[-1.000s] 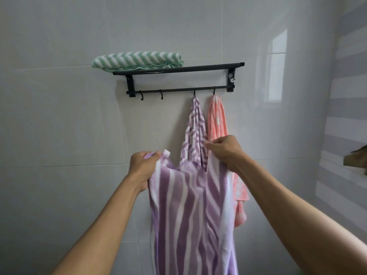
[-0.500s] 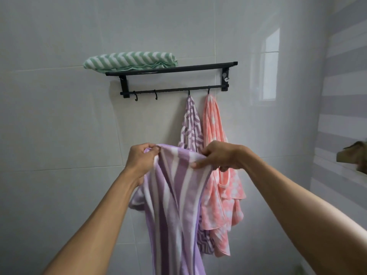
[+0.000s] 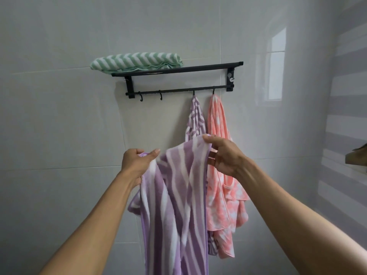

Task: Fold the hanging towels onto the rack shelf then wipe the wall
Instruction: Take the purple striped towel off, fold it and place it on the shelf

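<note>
A purple and white striped towel (image 3: 174, 205) hangs down between my hands, below the black wall rack (image 3: 178, 69). My left hand (image 3: 137, 163) grips its upper left corner. My right hand (image 3: 222, 155) pinches the upper right edge with thumb on top. A folded green and white towel (image 3: 137, 61) lies on the left end of the rack shelf. A second purple patterned towel (image 3: 195, 120) and a pink towel (image 3: 220, 155) hang from two hooks on the rack's right side, behind my right hand.
Two bare hooks (image 3: 151, 97) sit on the left of the rack's lower bar. Grey glossy wall tiles (image 3: 59, 126) surround the rack. A striped side wall (image 3: 347, 116) and a brown ledge (image 3: 356, 157) stand at the right.
My hands have come closer together at the towel's top edge, and the towel now drapes in a narrower bundle. The view has shifted slightly, uncovering more of the pink towel.
</note>
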Action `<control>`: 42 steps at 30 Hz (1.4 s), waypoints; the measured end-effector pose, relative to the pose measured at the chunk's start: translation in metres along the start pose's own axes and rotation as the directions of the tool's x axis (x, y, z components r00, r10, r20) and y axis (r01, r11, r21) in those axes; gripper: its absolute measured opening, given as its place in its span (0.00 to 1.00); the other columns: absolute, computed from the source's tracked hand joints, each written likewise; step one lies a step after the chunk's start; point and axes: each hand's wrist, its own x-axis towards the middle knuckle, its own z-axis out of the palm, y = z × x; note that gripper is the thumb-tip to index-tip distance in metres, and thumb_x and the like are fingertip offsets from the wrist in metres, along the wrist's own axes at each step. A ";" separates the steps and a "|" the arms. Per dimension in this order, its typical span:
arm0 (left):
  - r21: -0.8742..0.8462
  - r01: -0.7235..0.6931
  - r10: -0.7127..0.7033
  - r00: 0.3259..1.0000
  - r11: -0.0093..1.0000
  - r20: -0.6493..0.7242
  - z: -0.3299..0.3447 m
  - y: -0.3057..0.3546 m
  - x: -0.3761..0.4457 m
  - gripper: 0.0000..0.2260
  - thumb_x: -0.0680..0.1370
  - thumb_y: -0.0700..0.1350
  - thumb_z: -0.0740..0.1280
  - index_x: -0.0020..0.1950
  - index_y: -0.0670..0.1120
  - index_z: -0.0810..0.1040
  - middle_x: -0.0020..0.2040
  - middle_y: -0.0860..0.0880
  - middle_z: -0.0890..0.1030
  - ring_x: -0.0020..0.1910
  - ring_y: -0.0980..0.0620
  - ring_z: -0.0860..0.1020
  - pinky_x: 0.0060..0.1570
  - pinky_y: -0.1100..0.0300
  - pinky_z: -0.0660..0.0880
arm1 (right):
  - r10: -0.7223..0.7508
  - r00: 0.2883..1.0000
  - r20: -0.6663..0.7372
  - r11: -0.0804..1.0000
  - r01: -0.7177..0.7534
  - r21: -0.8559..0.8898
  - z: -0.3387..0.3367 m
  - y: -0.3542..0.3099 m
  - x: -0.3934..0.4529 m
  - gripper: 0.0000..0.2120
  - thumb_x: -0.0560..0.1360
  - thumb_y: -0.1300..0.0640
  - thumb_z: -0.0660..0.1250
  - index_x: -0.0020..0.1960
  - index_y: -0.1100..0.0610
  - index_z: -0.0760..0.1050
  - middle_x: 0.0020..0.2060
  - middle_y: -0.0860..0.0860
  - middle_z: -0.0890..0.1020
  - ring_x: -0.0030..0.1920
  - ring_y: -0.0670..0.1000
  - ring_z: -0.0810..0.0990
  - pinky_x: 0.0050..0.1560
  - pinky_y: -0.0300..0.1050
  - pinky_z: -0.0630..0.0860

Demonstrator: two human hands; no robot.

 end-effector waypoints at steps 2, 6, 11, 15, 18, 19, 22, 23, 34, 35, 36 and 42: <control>-0.079 0.093 -0.093 0.996 0.993 -0.006 -0.007 -0.007 0.002 0.16 0.68 0.46 0.82 0.43 0.40 0.78 0.40 0.46 0.75 0.37 0.48 0.72 0.43 0.56 0.72 | -0.007 1.000 -0.030 0.997 0.009 0.078 0.001 -0.002 0.001 0.04 0.80 0.58 0.67 0.51 0.58 0.80 0.37 0.50 0.84 0.35 0.50 0.83 0.35 0.44 0.81; -0.245 0.256 -0.255 0.966 0.935 0.038 -0.017 -0.016 0.002 0.11 0.71 0.39 0.79 0.47 0.35 0.80 0.44 0.40 0.82 0.39 0.47 0.79 0.51 0.53 0.79 | -0.009 1.000 -0.009 1.000 0.009 0.021 0.005 -0.004 0.002 0.07 0.79 0.57 0.68 0.48 0.59 0.83 0.40 0.51 0.83 0.37 0.50 0.82 0.39 0.47 0.78; -0.320 0.316 -0.273 0.947 0.893 0.171 -0.016 -0.016 0.000 0.12 0.77 0.36 0.72 0.57 0.32 0.79 0.46 0.38 0.83 0.40 0.44 0.80 0.38 0.54 0.83 | 0.003 0.994 0.109 0.990 0.012 -0.138 0.021 -0.005 0.001 0.05 0.79 0.64 0.65 0.51 0.63 0.79 0.42 0.54 0.81 0.39 0.49 0.80 0.37 0.44 0.78; -0.351 0.306 -0.232 0.943 0.885 0.237 -0.011 -0.009 -0.001 0.15 0.77 0.39 0.72 0.60 0.33 0.80 0.54 0.35 0.84 0.48 0.42 0.83 0.51 0.51 0.82 | -0.052 0.967 0.248 0.842 0.176 -0.511 0.031 -0.009 -0.005 0.08 0.78 0.69 0.65 0.48 0.62 0.83 0.49 0.53 0.84 0.47 0.52 0.82 0.49 0.46 0.80; -0.345 0.294 -0.203 0.940 0.891 0.275 -0.003 -0.001 -0.005 0.14 0.76 0.40 0.73 0.60 0.35 0.81 0.55 0.36 0.84 0.43 0.45 0.83 0.45 0.56 0.83 | -0.190 0.922 0.336 0.485 0.386 -0.785 0.043 -0.006 -0.004 0.07 0.77 0.62 0.72 0.54 0.60 0.85 0.51 0.51 0.86 0.52 0.49 0.84 0.51 0.32 0.78; -0.333 0.287 -0.193 0.938 0.898 0.287 0.000 0.002 -0.008 0.14 0.76 0.40 0.73 0.60 0.35 0.81 0.55 0.36 0.84 0.41 0.46 0.83 0.41 0.58 0.83 | -0.207 0.912 0.354 0.468 0.410 -0.783 0.047 -0.003 -0.003 0.07 0.77 0.61 0.73 0.54 0.60 0.86 0.50 0.52 0.87 0.52 0.51 0.85 0.53 0.33 0.79; -0.295 0.246 -0.150 0.938 0.924 0.313 0.006 0.008 -0.014 0.12 0.77 0.33 0.69 0.60 0.33 0.81 0.56 0.35 0.83 0.38 0.46 0.83 0.36 0.61 0.81 | -0.233 0.905 0.356 0.553 0.424 -0.717 0.054 0.007 0.002 0.04 0.76 0.59 0.74 0.50 0.57 0.86 0.47 0.54 0.87 0.51 0.55 0.85 0.59 0.48 0.81; -0.294 0.233 -0.129 0.934 0.927 0.333 0.007 0.009 -0.016 0.12 0.77 0.31 0.67 0.60 0.33 0.81 0.57 0.34 0.83 0.38 0.47 0.83 0.37 0.61 0.82 | -0.249 0.900 0.358 0.536 0.436 -0.723 0.054 0.009 0.003 0.05 0.76 0.58 0.74 0.51 0.55 0.86 0.47 0.53 0.87 0.48 0.51 0.85 0.58 0.46 0.81; -0.327 0.239 -0.032 0.847 0.914 0.531 0.009 0.019 -0.026 0.16 0.80 0.30 0.62 0.67 0.35 0.76 0.57 0.35 0.83 0.47 0.44 0.84 0.46 0.56 0.83 | -0.349 0.902 0.255 0.632 0.427 -0.647 0.051 0.031 0.019 0.07 0.71 0.60 0.79 0.46 0.56 0.82 0.40 0.50 0.85 0.41 0.42 0.82 0.46 0.34 0.76; -0.330 0.239 -0.029 0.845 0.913 0.534 0.010 0.019 -0.027 0.16 0.79 0.29 0.62 0.66 0.35 0.76 0.56 0.35 0.83 0.47 0.43 0.84 0.47 0.55 0.83 | -0.347 0.902 0.256 0.638 0.427 -0.641 0.051 0.031 0.020 0.07 0.71 0.61 0.79 0.46 0.57 0.82 0.40 0.49 0.85 0.41 0.42 0.82 0.45 0.32 0.75; -0.333 0.245 -0.032 0.845 0.911 0.534 0.010 0.018 -0.026 0.17 0.79 0.29 0.61 0.67 0.35 0.75 0.57 0.35 0.83 0.48 0.43 0.84 0.48 0.55 0.83 | -0.357 0.900 0.251 0.621 0.429 -0.656 0.050 0.030 0.021 0.07 0.70 0.61 0.79 0.45 0.56 0.82 0.39 0.48 0.85 0.41 0.40 0.82 0.44 0.31 0.74; -0.303 0.253 -0.024 0.803 0.919 0.596 0.007 0.016 -0.025 0.23 0.75 0.31 0.68 0.71 0.36 0.70 0.59 0.35 0.82 0.50 0.44 0.83 0.50 0.55 0.83 | -0.458 0.880 0.124 0.576 0.400 -0.713 0.046 0.030 0.025 0.12 0.64 0.61 0.83 0.42 0.60 0.81 0.38 0.55 0.85 0.37 0.47 0.81 0.36 0.30 0.73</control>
